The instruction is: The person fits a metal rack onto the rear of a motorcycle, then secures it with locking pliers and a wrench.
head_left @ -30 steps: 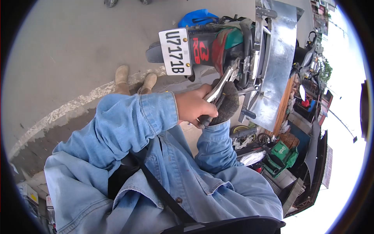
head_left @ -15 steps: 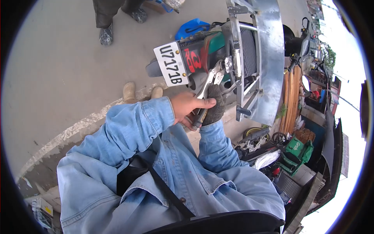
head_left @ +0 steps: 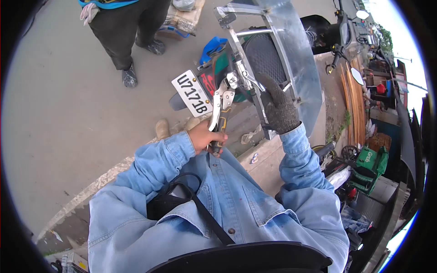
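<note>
My left hand (head_left: 205,138), bare, is closed around the handles of a pair of locking pliers (head_left: 222,98). The pliers' head meets the near bar of a welded metal frame (head_left: 233,43), beside small metal fittings. My right hand (head_left: 282,111), in a dark knitted glove, grips that frame's lower part, one finger stretched along it. A shiny sheet-metal panel (head_left: 298,50) is fixed to the frame's far side. The frame stands over the black seat (head_left: 264,52) of a motorcycle with a white number plate (head_left: 192,93).
Another person's dark-trousered legs (head_left: 120,34) stand on the road at upper left, near a cardboard box (head_left: 186,16). A blue bag (head_left: 212,49) is beside the motorcycle. Wooden strips (head_left: 353,107) and a green delivery bag (head_left: 371,159) lie to the right, past a concrete kerb (head_left: 268,159).
My right hand has left the pliers and moved right onto the metal frame. My left hand keeps the pliers, lower and further left. The view has shifted, showing more of the other person.
</note>
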`<control>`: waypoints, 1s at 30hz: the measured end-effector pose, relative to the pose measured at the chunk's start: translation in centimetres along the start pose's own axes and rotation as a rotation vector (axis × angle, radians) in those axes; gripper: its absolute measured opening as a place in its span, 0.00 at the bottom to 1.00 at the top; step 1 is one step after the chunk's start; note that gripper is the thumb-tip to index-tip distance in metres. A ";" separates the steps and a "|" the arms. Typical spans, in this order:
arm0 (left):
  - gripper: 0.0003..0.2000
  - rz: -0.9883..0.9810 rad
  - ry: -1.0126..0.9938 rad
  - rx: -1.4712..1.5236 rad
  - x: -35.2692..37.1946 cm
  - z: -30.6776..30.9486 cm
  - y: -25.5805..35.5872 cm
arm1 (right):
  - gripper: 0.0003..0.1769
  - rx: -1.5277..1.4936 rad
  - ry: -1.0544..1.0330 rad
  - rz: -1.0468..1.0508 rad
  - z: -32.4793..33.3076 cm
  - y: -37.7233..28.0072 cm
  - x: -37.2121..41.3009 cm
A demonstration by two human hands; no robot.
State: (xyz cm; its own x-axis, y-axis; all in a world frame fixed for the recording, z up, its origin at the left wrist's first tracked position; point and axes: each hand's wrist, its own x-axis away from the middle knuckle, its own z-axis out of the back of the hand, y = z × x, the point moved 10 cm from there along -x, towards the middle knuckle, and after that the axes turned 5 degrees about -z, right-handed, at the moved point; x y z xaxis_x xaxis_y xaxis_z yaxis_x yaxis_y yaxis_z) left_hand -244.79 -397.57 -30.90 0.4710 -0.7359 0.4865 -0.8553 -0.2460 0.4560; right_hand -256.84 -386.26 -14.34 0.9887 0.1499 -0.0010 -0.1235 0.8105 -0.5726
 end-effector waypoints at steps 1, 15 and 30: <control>0.12 -0.022 -0.018 -0.019 0.0 -0.3 0.7 | 0.19 -0.025 -0.068 0.027 0.3 -0.5 -1.0; 0.11 0.054 -0.123 -0.099 1.2 0.5 2.1 | 0.28 0.327 -0.373 -0.011 -2.4 0.7 -1.8; 0.13 0.139 -0.145 -0.138 1.3 1.6 2.4 | 0.27 -0.008 -0.088 -0.347 -4.2 0.4 1.1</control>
State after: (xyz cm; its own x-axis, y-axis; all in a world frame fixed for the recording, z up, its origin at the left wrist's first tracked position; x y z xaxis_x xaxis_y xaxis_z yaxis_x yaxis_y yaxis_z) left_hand -246.56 -400.13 -30.42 0.3061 -0.8420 0.4442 -0.8675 -0.0545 0.4945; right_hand -255.40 -388.14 -17.98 0.9605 -0.0849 0.2651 0.2193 0.8173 -0.5328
